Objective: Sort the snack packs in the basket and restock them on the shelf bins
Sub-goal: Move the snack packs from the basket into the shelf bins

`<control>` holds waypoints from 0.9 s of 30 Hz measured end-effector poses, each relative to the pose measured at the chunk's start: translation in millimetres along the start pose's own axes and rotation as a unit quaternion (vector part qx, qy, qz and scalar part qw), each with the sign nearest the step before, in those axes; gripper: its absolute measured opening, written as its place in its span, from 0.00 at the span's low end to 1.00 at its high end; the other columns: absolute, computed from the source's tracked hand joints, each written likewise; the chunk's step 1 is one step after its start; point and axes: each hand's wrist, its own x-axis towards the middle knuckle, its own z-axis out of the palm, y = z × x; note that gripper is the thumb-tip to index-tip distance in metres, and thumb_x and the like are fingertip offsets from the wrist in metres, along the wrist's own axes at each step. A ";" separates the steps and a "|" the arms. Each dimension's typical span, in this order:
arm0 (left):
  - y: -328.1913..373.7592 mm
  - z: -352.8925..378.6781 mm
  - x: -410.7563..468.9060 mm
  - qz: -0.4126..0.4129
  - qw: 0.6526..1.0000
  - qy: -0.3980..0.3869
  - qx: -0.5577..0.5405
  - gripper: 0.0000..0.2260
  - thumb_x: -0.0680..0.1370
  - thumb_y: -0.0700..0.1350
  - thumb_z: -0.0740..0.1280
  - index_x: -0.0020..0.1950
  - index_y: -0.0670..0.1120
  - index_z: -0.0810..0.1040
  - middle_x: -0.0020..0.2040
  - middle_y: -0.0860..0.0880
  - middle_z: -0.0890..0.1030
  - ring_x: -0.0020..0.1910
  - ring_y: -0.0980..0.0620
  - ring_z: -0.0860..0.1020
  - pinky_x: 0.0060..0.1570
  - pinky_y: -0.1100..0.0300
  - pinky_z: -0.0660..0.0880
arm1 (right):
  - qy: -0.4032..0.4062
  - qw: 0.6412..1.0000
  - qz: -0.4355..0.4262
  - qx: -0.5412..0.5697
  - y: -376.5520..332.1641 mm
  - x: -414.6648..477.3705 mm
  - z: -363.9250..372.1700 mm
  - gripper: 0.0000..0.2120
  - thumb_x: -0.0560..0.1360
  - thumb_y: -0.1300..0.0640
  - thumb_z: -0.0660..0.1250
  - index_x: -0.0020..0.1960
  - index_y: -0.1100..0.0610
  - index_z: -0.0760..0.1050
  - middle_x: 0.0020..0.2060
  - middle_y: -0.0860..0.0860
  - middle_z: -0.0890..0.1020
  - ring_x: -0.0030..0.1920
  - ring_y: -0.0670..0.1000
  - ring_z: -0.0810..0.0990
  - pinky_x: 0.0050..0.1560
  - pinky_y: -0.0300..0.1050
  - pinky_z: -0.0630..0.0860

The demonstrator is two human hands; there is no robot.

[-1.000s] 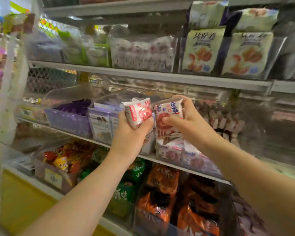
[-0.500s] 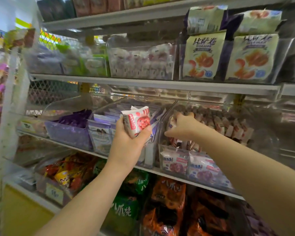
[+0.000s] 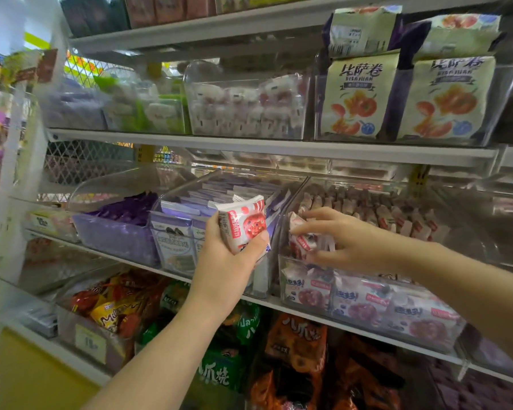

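My left hand (image 3: pixel 228 261) – fingers and thumb curled round a red-and-white snack pack (image 3: pixel 243 226) – holds it upright in front of the middle shelf (image 3: pixel 261 300), just before the dividing wall between two bins. My right hand (image 3: pixel 347 241) reaches into the clear bin (image 3: pixel 282 263) to the right of that wall; index finger above and thumb below pinch a second pack (image 3: pixel 304 242) of the same red-and-white kind, which sits at the bin's front end, touching the packs already stacked there. Behind the bin's front wall, a row of matching packs (image 3: pixel 362 303) stands face out – further back the bin holds many more on edge (image 3: pixel 367 208). To the left of my left hand, a neighbouring bin (image 3: pixel 172 241) carries pale purple-and-white packs, and beside it another (image 3: pixel 116 235) holds darker purple ones. On the shelf above, cream bags printed with orange rolls (image 3: pixel 359 96) stand in a clear bin. Below the middle shelf, orange bags (image 3: pixel 296 344) and green bags (image 3: pixel 219 371) are packed close together.
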 end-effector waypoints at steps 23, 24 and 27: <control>8.7 -10.4 7.0 0.029 0.999 -0.032 0.022 0.17 0.73 0.50 0.72 0.58 0.60 0.70 0.48 0.64 0.81 0.48 0.59 0.82 0.54 0.49 0.79 | 0.043 0.998 0.040 -0.006 15.4 16.3 5.3 0.27 0.69 0.46 0.72 0.63 0.38 0.64 0.54 0.42 0.65 0.57 0.46 0.67 0.58 0.39 0.68; 10.0 -9.6 7.1 0.031 0.999 -0.034 0.024 0.17 0.73 0.50 0.72 0.59 0.59 0.70 0.48 0.63 0.81 0.48 0.60 0.82 0.54 0.50 0.79 | 0.062 0.998 0.030 -0.011 16.6 13.5 7.6 0.23 0.71 0.51 0.72 0.61 0.39 0.66 0.52 0.41 0.66 0.54 0.44 0.70 0.53 0.34 0.68; 17.2 -2.4 7.2 0.028 0.998 -0.044 0.027 0.19 0.73 0.50 0.72 0.61 0.57 0.71 0.47 0.63 0.81 0.48 0.60 0.82 0.55 0.49 0.79 | 0.138 0.990 0.028 -0.007 14.9 13.3 16.9 0.20 0.72 0.56 0.72 0.61 0.43 0.72 0.51 0.41 0.69 0.49 0.43 0.71 0.48 0.32 0.66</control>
